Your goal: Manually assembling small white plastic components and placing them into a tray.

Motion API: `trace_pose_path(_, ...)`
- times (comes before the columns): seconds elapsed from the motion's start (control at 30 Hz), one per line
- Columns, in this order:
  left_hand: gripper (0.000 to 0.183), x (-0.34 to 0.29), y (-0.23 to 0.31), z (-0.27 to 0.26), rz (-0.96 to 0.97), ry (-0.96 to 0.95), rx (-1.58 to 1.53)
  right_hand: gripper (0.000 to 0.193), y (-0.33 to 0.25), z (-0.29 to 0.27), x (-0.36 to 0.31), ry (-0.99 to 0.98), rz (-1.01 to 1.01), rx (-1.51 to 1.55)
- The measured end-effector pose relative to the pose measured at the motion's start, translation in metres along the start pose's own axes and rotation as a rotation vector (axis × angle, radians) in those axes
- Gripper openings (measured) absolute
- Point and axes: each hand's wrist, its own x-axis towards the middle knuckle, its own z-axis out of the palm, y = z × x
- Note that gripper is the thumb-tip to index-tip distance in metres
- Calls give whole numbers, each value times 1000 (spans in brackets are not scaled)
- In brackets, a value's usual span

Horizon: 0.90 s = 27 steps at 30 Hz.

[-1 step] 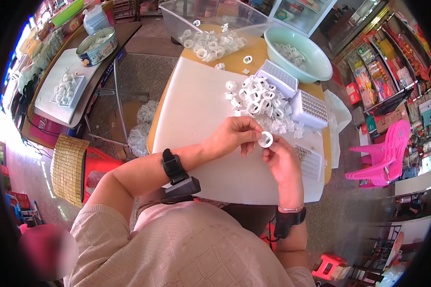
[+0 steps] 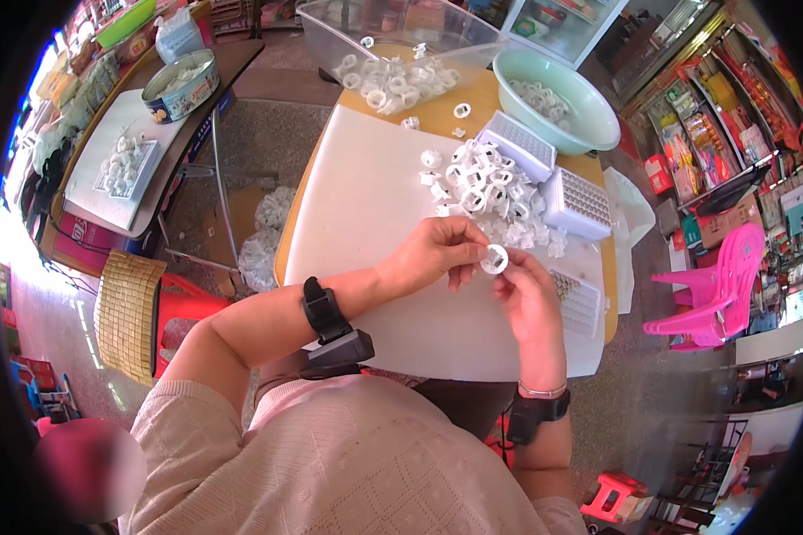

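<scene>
A white plastic ring-shaped part [image 2: 495, 259] is held up over the table between my two hands. My left hand [image 2: 439, 254] pinches its left side between thumb and fingers. On its right side, the fingertips of my right hand [image 2: 528, 294] close against the ring. Just beyond my hands lies a heap of white plastic parts [image 2: 486, 183]. A shallow white tray [image 2: 583, 308] with small pieces in it sits right of my right hand and is partly hidden by it.
Two pale trays with rows of small holes, one nearer [image 2: 578, 203] and one farther [image 2: 519, 147], flank the heap. Behind them stand a light green basin [image 2: 598, 125] and a clear bin [image 2: 330, 36] holding more white parts. A pink chair [image 2: 709, 290] stands to the right.
</scene>
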Motion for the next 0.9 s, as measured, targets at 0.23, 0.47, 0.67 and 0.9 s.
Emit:
trace_pose_path(0.23,9,-4,2,9,41,27,244,13,-13,20,-15,189,-507,-812)
trace_pose_path(0.47,12,0,-4,2,4,-22,294,12,-14,18,-21,165,-231,-935)
trace_pose_path(0.67,26,1,0,12,80,-103,282,15,3,6,-16,257,-301,-275)
trace_pose_path(0.9,28,3,-8,-2,1,-103,181,15,6,5,-25,207,-266,-297)
